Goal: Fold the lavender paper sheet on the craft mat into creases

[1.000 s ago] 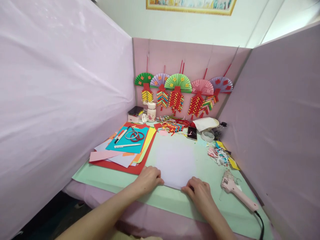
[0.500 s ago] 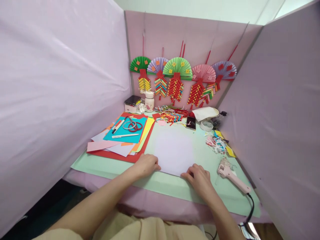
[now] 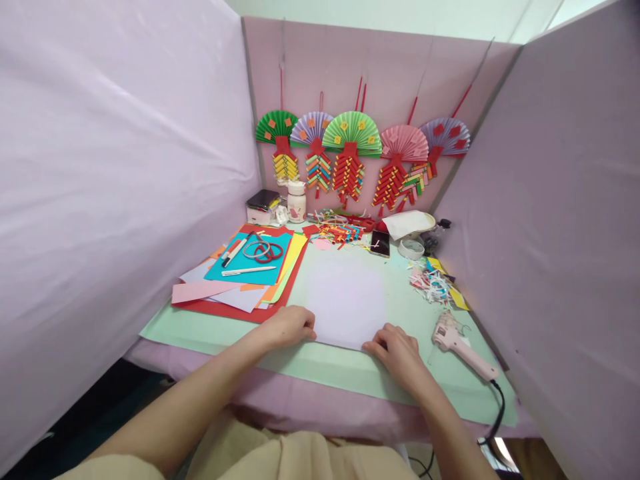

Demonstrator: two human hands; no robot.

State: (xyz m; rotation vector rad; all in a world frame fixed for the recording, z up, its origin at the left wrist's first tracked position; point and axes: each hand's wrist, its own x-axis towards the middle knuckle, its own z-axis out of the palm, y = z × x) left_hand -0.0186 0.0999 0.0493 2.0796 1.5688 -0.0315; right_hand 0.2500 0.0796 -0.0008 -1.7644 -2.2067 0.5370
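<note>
A pale lilac sheet of paper (image 3: 346, 293) lies flat on the mint-green table cover in front of me. My left hand (image 3: 293, 325) is closed at its near left corner, with thumb and fingers pinching the edge. At the near right corner my right hand (image 3: 394, 347) grips the same edge, fingers curled over it. The fingertips of both hands are partly hidden. Left of the sheet, close to my left hand, lies a stack of coloured paper on a red sheet (image 3: 240, 311). To the right of my right hand rests a pink glue gun (image 3: 463, 347).
Scissors (image 3: 270, 251) and pens lie on the blue sheet (image 3: 235, 273). Paper scraps (image 3: 434, 283) are heaped at the right. Behind are a phone (image 3: 380, 244), a tape roll (image 3: 411, 249), small paper rolls (image 3: 343, 233) and a bottle (image 3: 297, 203). Fan ornaments (image 3: 353, 133) hang on the back panel.
My left hand has shifted slightly left along the paper's near edge. The right hand stays at its corner. The whole view has moved a little.
</note>
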